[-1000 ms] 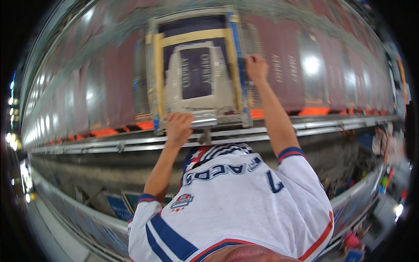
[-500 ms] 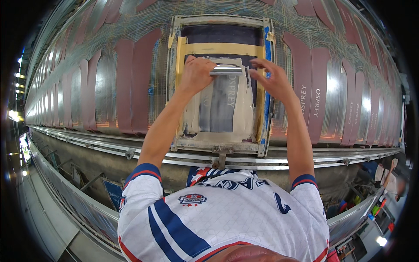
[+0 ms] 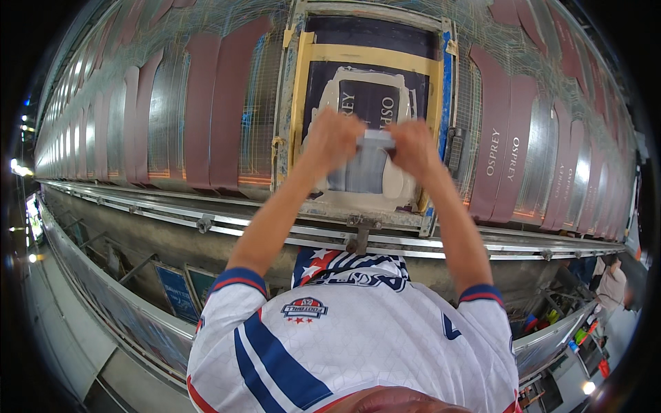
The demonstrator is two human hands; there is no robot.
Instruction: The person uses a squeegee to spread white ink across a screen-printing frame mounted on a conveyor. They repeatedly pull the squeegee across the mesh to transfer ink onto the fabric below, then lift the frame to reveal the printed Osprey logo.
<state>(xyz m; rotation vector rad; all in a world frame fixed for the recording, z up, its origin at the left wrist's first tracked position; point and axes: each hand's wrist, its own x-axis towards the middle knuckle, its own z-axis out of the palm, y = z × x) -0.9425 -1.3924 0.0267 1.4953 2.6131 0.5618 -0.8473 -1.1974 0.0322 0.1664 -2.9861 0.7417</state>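
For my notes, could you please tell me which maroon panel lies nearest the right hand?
It's the lettered maroon panel immediately right of the frame; others lie beyond it, farther right or left of the frame.

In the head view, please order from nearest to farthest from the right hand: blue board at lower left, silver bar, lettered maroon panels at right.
1. Silver bar, touching the right hand.
2. Maroon panels, to the right.
3. Blue board, lower left.

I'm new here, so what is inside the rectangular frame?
Pale paste around a dark panel, plus yellow tape. The left hand, right hand and silver bar hide whatever lies directly beneath them.
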